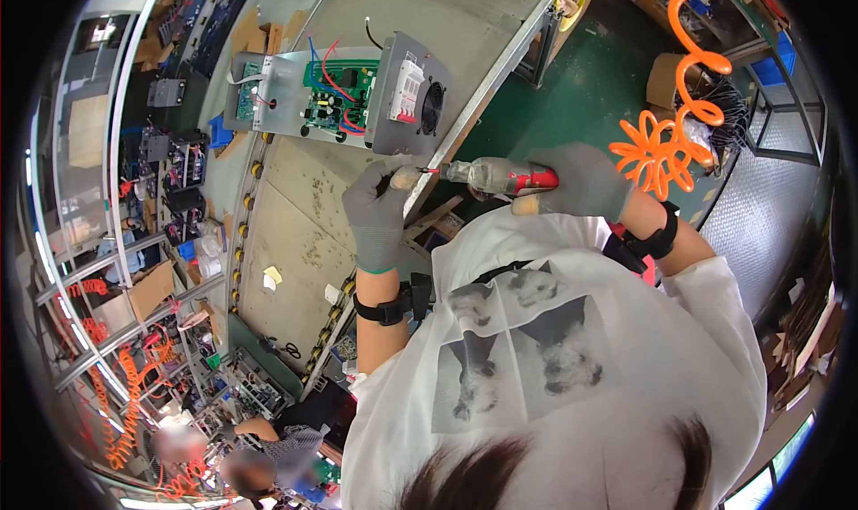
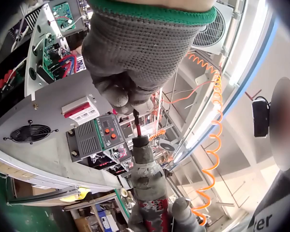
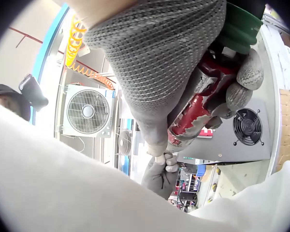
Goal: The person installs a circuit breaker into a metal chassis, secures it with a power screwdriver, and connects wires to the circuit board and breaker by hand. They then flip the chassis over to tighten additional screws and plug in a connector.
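1. My right hand (image 1: 585, 184) is wrapped round the body of the red power screwdriver (image 1: 492, 172), which lies on my side of the grey fan panel (image 1: 384, 134), clear of it.
2. My left hand (image 1: 375, 208) is just beside the near edge of that panel, fingertips drawn in at the end of the bit (image 2: 137, 121). I can't tell whether they pinch the bit, a small part or nothing.
3. I judge this step to be readying the bit's tip, so I'd keep the driver's body steady and in line with the bit, and let the left fingertips do the fine work.
4. I'd stay off the trigger while fingers are there; a spinning bit could snag the glove.
5. I'd keep the tip away from the circuit board (image 1: 326, 94) and red wires (image 1: 332, 83), beyond the panel's inner face.
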### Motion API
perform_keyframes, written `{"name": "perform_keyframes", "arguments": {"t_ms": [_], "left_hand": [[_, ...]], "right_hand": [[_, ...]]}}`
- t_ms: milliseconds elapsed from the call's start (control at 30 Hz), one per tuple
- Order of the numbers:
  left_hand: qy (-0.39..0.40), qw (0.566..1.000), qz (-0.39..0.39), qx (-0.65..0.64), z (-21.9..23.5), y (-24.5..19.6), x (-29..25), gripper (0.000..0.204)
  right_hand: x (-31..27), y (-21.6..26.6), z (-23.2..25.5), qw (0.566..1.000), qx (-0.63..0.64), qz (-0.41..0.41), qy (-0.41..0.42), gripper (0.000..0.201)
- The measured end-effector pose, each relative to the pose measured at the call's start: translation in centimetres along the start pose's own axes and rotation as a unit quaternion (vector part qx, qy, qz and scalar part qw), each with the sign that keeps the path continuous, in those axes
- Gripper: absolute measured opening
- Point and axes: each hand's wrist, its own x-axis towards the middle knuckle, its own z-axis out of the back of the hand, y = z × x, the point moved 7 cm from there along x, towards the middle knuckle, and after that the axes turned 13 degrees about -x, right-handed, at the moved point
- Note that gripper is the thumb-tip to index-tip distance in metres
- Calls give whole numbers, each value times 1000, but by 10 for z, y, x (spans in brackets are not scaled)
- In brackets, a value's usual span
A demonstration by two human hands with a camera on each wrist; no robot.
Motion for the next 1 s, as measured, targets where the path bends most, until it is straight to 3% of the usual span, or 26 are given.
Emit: {"name": "perform_keyframes", "arguments": {"t_ms": [133, 200, 233, 300, 433, 500, 533, 567, 600, 633, 667, 733, 767, 1000], "left_hand": [[38, 996, 85, -16, -1, -2, 6, 25], [59, 977, 202, -31, -3, 5, 3, 26], [65, 976, 207, -26, -7, 3, 4, 26], [50, 986, 161, 6, -10, -7, 8, 26], [55, 985, 166, 7, -10, -1, 14, 24], [-14, 995, 91, -31, -6, -8, 21, 26], [-12, 995, 92, -27, -7, -5, 26, 26], [-58, 992, 2, 110, 1, -16, 34, 29], [-102, 960, -89, 244, 4, -27, 39, 34], [-86, 937, -127, 314, 1, -29, 49, 40], [-85, 936, -125, 318, 3, -21, 58, 40], [-10, 960, -27, 279, 1, 11, 75, 39], [-12, 962, -1, 274, 1, 16, 78, 37], [-25, 947, -10, 320, -4, 21, 76, 32]], "right_hand": [[-1, -8, -3, 999, 27, 11, -16, 59], [-2, -7, -3, 999, 22, 26, -13, 60], [-2, -9, -5, 999, 30, 22, -13, 60], [-2, -9, -8, 998, 60, 15, -8, 61], [1, -6, -13, 997, 72, -5, 23, 62], [6, -8, -13, 997, 80, -14, 7, 63], [9, -5, -10, 996, 84, -15, 7, 63], [12, -6, -5, 995, 87, -49, 12, 63], [15, -8, -4, 993, 88, -82, 18, 64], [22, -11, -6, 992, 79, -98, 25, 66], [28, -12, -9, 992, 82, -96, 27, 66], [36, -15, -13, 989, 93, -112, 16, 68], [37, -13, -12, 990, 83, -113, 13, 67], [50, -9, -18, 992, 49, -112, 2, 64]]}}
